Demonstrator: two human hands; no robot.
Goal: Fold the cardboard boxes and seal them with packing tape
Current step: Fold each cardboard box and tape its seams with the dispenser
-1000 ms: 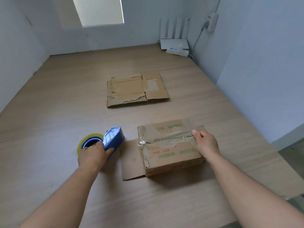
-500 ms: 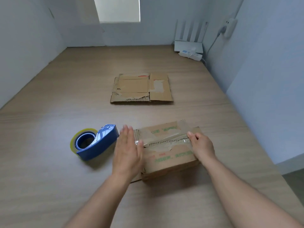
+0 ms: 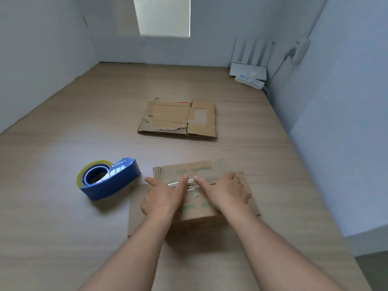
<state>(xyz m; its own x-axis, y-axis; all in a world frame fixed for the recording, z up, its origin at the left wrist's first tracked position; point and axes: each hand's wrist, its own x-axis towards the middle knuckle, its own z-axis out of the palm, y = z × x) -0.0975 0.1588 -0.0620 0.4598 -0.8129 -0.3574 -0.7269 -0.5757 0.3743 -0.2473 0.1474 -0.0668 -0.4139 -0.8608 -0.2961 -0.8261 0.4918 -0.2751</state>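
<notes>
A: What is the work lying on?
B: A table (image 3: pixel 63 227) of pale wood grain, wide and deep, running back to meet the walls. Its right edge shows at the lower right, with dark floor (image 3: pixel 378 274) beyond it.
A: And the room?
B: Plain pale blue-grey walls on three sides: the left wall (image 3: pixel 31 59), the back wall (image 3: pixel 210 38) and the right wall (image 3: pixel 346 101). High in the back wall sits a bright panel (image 3: pixel 164 15); whether it is a window I cannot tell. In the far right corner a white router (image 3: pixel 247 70) with upright aerials stands on the table. A power strip (image 3: pixel 249 79) lies just in front of it, and a white plug (image 3: pixel 300 50) sits on the right wall with a cord hanging down.
A: Where is the box?
B: The box (image 3: pixel 165 175) is close to the person, a little right of centre. It is closed on top, with green print and a shiny strip of tape (image 3: pixel 190 184) along its seam. One flap (image 3: pixel 135 208) lies flat on the table at its left side.
A: The hands?
B: Both lie on top of the box, fingers straight, gripping nothing. The left hand (image 3: pixel 163 198) and right hand (image 3: pixel 224 192) press beside each other, fingertips at the tape.
A: Anything else?
B: A blue dispenser (image 3: pixel 109 181) rests on the table just left of the box, untouched. A flat box (image 3: pixel 168 114) lies further back, at the middle, well apart.
</notes>
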